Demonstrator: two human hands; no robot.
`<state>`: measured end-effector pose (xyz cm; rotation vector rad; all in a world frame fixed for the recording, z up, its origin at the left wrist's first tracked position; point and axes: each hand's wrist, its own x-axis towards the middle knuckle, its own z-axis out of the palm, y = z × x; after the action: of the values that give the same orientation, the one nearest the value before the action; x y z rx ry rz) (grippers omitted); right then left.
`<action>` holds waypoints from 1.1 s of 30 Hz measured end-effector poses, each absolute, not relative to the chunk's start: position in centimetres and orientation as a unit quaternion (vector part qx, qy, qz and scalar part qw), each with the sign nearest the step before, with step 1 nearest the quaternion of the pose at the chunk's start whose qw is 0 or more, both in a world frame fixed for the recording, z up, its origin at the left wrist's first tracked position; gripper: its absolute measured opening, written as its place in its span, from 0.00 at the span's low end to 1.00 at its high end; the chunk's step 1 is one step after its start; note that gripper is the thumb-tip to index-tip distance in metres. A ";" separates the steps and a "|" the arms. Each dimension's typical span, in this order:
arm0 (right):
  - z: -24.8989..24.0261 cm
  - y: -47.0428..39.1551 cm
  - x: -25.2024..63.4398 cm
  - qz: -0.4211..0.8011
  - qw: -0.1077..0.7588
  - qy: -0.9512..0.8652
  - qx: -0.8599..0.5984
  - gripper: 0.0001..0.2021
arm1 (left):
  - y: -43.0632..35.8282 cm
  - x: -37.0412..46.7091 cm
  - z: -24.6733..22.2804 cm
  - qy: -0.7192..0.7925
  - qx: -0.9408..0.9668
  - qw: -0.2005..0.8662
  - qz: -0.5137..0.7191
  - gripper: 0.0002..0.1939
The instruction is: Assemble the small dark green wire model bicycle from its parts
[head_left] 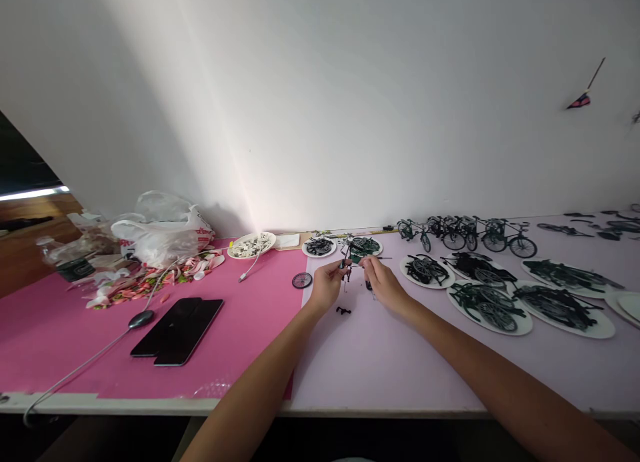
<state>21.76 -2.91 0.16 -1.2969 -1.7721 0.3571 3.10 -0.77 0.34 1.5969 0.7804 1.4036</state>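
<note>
Fingers of the left hand pinch a dark part; whether the right hand grips is unclear.

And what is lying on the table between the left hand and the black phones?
In the head view, a single spoked wheel lies there, nearer to the left hand.

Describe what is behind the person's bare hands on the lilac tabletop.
Behind left hand and right hand are two white round plates heaped with dark parts. Held slender black pieces partly cover the right plate; what lies beneath either heap is hidden.
</note>
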 end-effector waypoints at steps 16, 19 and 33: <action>-0.8 -2.1 22.0 0.141 0.405 -0.725 -0.538 0.11 | -0.7 3.0 0.2 0.326 0.636 0.421 0.558 0.20; -0.8 -2.4 21.8 0.149 0.424 -0.726 -0.521 0.12 | -0.7 3.0 0.4 0.322 0.633 0.426 0.561 0.19; -0.3 -2.5 21.4 0.164 0.477 -0.694 -0.514 0.13 | -0.6 3.1 0.2 0.322 0.634 0.433 0.554 0.22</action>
<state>21.42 -2.48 -0.35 -1.2559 -1.6958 0.4000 3.06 -0.62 0.15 1.5799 0.8020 1.3797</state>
